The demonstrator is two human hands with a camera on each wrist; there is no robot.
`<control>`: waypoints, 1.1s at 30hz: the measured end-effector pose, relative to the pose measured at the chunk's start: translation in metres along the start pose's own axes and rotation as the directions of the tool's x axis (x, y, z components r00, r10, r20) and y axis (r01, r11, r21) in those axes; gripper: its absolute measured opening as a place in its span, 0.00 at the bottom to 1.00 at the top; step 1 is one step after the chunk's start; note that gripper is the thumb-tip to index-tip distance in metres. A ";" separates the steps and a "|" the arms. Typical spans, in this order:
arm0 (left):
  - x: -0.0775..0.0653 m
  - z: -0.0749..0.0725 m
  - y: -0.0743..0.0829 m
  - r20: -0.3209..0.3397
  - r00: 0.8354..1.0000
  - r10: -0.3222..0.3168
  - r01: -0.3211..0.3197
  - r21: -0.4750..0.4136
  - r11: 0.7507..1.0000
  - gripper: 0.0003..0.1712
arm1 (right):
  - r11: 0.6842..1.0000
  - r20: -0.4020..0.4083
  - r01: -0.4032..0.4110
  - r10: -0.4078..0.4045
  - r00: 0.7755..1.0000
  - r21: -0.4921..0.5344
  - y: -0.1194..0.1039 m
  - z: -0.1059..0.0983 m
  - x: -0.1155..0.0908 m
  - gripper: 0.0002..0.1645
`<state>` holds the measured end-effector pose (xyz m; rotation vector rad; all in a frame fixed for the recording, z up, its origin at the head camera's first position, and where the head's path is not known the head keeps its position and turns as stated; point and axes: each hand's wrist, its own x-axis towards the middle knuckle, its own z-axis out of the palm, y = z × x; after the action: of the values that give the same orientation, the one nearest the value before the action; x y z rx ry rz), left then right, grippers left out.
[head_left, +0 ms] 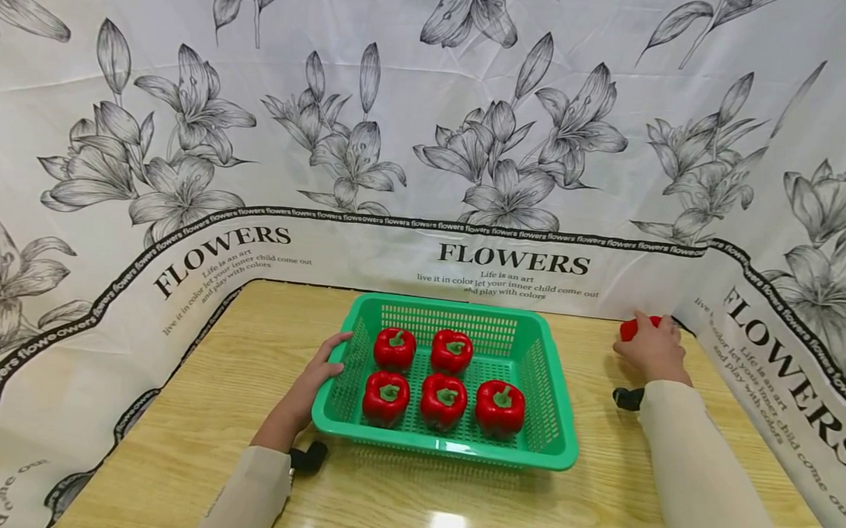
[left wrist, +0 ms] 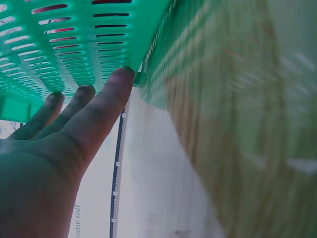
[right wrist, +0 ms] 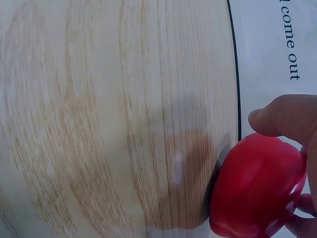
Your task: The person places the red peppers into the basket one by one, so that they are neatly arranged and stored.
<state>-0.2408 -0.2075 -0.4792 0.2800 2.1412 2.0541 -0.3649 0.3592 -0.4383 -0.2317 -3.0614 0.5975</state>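
Observation:
My left hand (head_left: pixel 316 370) is at the left side of a green plastic basket (head_left: pixel 561 409), thumb at its rim. In the left wrist view, fingers (left wrist: pixel 101 114) reach up to the slotted outer wall. Several red bell peppers (head_left: pixel 444 401) with green stems sit upright in the basket, in two rows. Far to the right, my right hand (head_left: pixel 654 350) grips another red bell pepper (right wrist: pixel 257 186) from above, near the table's back right corner. In the right wrist view this pepper lies at the table edge, its far side hidden by my hand.
The light wood-grain table (head_left: pixel 201 412) carries the basket near its middle. White cloth (head_left: pixel 367 254) printed with flowers and lettering rises behind the table and along both sides. A black wrist device (head_left: pixel 309 456) shows at my left wrist, another (head_left: pixel 628 398) at my right.

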 end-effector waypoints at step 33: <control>0.000 -0.001 0.001 0.033 0.999 0.000 0.001 -0.024 1.000 0.32 | 0.999 0.062 -0.013 0.015 0.998 -0.035 0.006 -0.021 -0.012 0.63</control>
<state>-0.2407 -0.2083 -0.4784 0.3084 2.0963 2.0585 -0.3513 0.3708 -0.4211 -0.2394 -3.1343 0.5632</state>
